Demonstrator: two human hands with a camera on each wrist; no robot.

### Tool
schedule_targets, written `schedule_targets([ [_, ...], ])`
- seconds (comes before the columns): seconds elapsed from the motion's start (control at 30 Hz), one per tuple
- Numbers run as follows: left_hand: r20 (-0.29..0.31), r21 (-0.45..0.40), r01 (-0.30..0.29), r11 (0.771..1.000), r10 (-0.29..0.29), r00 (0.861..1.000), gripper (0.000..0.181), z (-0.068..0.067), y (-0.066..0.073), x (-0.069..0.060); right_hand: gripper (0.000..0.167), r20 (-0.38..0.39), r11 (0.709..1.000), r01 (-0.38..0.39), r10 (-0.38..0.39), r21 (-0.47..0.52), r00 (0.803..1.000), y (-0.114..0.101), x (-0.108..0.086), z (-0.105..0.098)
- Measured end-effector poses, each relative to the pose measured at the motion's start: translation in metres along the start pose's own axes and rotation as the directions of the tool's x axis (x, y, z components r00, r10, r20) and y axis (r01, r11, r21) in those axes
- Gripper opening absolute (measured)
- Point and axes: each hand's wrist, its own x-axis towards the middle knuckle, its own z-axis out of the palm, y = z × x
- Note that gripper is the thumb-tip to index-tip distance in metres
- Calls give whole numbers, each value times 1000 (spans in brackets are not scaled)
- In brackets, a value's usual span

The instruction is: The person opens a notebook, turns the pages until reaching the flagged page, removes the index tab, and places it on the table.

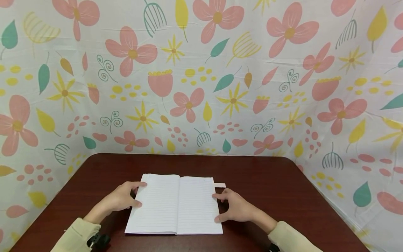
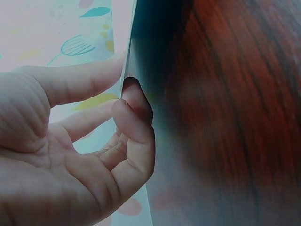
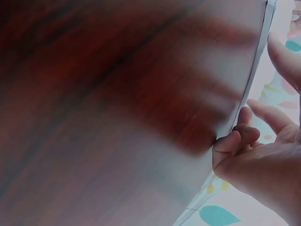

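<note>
An open notebook [image 1: 160,206] with blank lined pages lies on the dark table. At its left edge my left hand [image 1: 122,196] holds on, thumb and index finger on the page. The left wrist view shows that hand [image 2: 89,136] with its other fingers curled at the edge. On the opposite side, my right hand [image 1: 237,206] holds the right edge between thumb and index finger. Its remaining fingers are bent close beside the edge in the right wrist view, where the hand [image 3: 263,141] is partly cut off. A small pale tab [image 1: 219,185] sticks out from the notebook's upper right side.
The dark reddish-brown wooden table [image 1: 270,182] has rounded far corners. A white curtain [image 1: 201,87] with pink, yellow and green floral prints surrounds its back and sides. Both forearms come in from the near edge in light sleeves [image 1: 77,236], with a black band near the left cuff.
</note>
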Motion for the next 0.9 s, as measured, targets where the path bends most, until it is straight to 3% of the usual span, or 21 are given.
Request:
schedule_targets([
  [0.63,0,-6,-3,1000,3,1000,70,0,0,-1,77,23,999,42,-42,-16,999,-2,5,2],
  [0.73,1,-1,-4,1000,4,1000,70,-1,1,-1,77,21,997,80,-80,-6,997,0,7,3],
  [0.9,6,4,-13,1000,13,1000,70,-1,3,-1,76,-3,975,212,-212,-65,977,16,13,10],
])
